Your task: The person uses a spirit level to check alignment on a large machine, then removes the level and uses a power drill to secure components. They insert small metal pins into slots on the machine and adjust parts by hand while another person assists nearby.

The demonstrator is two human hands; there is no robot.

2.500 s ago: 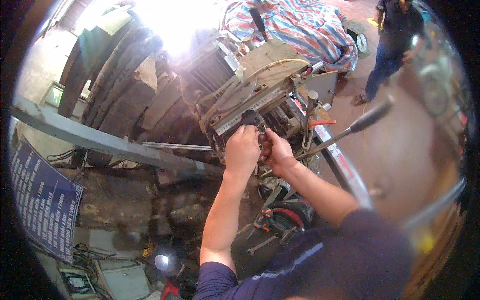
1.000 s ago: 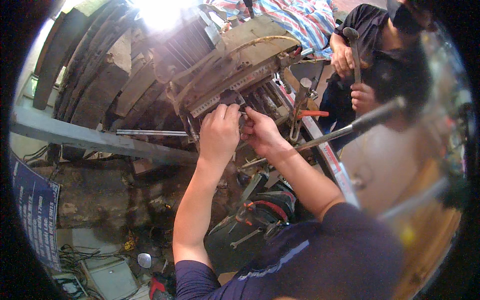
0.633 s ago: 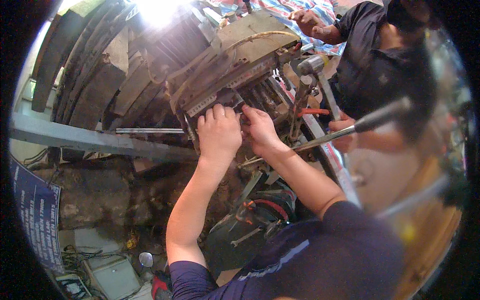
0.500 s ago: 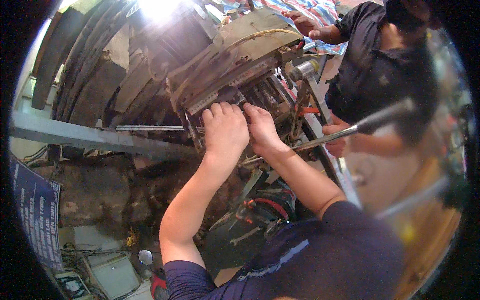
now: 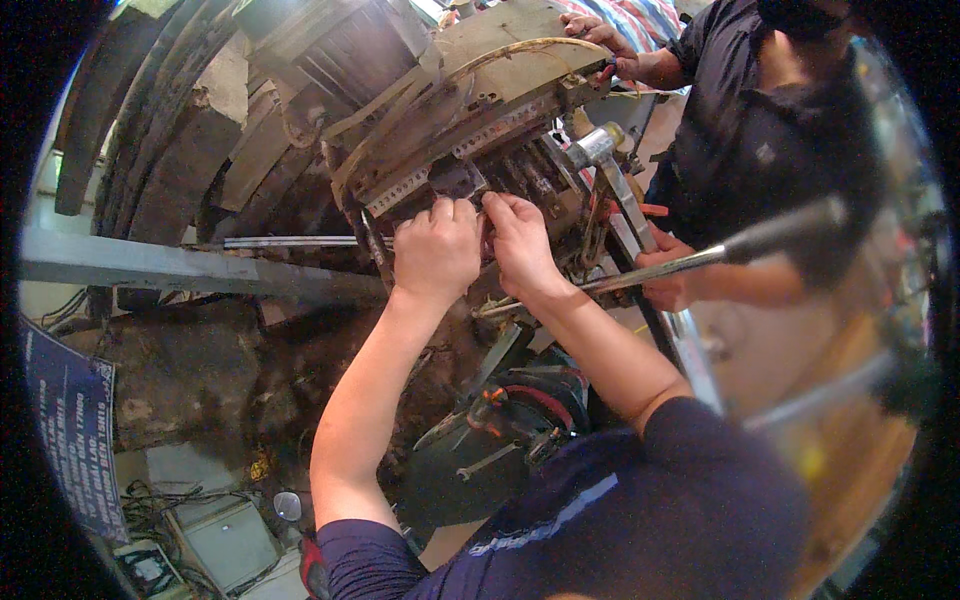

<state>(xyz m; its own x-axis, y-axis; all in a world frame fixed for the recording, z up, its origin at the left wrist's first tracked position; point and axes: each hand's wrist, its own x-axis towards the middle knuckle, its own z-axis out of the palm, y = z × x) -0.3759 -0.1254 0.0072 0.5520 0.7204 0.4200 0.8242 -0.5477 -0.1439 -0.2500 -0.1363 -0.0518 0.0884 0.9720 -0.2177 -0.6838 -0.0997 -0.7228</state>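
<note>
Both my hands work side by side at the front of a worn metal machine, just below its numbered scale strip (image 5: 400, 190). My left hand (image 5: 437, 248) is closed, fingers curled over the machine's front edge. Close beside it, my right hand (image 5: 522, 245) pinches with thumb and forefinger. Whatever either hand holds is hidden by the fingers. A dark block-like part (image 5: 456, 180) shows just above my fingertips, in a gap along the scale. Under my right wrist passes a metal bar (image 5: 640, 270) with a dark grip.
At the right, a co-worker in dark clothing has one hand (image 5: 605, 38) at the machine's far corner. Their other hand (image 5: 668, 272) is near a hammer-like tool (image 5: 600, 146). A grey beam (image 5: 170, 262) crosses at left; a wrench (image 5: 487, 461) lies below my arms.
My hands have drawn slightly down from the scale, showing more of the dark part. The co-worker's upper hand has come onto the machine's far corner. The view has shifted a little.
</note>
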